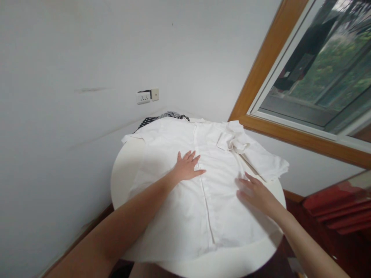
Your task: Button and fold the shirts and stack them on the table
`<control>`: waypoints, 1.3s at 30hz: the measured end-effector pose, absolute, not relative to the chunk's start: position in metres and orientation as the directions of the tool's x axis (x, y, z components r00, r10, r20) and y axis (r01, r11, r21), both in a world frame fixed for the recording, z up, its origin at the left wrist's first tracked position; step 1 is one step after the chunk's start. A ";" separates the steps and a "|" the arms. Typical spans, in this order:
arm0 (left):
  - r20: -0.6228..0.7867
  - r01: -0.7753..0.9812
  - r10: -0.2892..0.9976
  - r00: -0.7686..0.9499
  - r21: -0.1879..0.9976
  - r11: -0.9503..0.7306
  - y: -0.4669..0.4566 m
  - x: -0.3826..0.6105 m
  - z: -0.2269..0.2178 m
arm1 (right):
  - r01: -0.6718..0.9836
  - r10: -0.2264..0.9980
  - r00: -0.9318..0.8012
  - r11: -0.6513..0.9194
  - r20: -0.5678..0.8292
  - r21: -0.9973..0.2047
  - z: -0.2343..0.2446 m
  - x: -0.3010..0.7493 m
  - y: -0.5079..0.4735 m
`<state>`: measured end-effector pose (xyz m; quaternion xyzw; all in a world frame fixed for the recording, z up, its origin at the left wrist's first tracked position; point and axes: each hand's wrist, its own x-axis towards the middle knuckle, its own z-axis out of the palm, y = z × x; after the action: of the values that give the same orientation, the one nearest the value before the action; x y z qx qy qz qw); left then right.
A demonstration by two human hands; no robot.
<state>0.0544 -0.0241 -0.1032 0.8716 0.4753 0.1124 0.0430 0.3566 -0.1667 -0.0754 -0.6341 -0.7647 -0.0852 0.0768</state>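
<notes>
A white short-sleeved shirt point(179, 216) lies spread over a round white table point(123, 170), its front placket running down the middle. My left hand point(187, 166) rests flat on the cloth beside the placket, fingers spread. Near the shirt's right edge, my right hand point(255, 192) touches or hovers just over the fabric with fingers apart; I cannot tell which. Beyond it the right sleeve point(265, 160) sticks out past the table, and the cloth is bunched at the shoulder.
Dark striped fabric point(147, 121) shows at the table's far edge. Behind stands a white wall with a power socket point(143, 97). A wood-framed window point(319, 73) is at the right, and red cloth point(339, 208) hangs low at the far right.
</notes>
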 end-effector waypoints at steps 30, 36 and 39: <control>0.276 0.900 0.892 0.358 0.151 -0.408 -0.012 0.044 -0.108 | 0.979 0.979 -0.181 0.188 0.094 -0.073 -0.096 0.243 -0.048; 0.264 0.897 0.890 0.373 0.141 -0.418 -0.019 0.043 -0.107 | 0.977 0.977 -0.194 0.201 0.091 -0.072 -0.096 0.242 -0.056; 0.259 0.890 0.882 0.393 0.133 -0.436 -0.029 0.040 -0.105 | 0.975 0.976 -0.194 0.202 0.096 -0.089 -0.095 0.240 -0.068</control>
<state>0.0405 -0.0292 -0.1054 0.8346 0.5308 0.1468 -0.0135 0.2403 -0.0682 -0.0955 -0.6316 -0.7725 0.0042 0.0657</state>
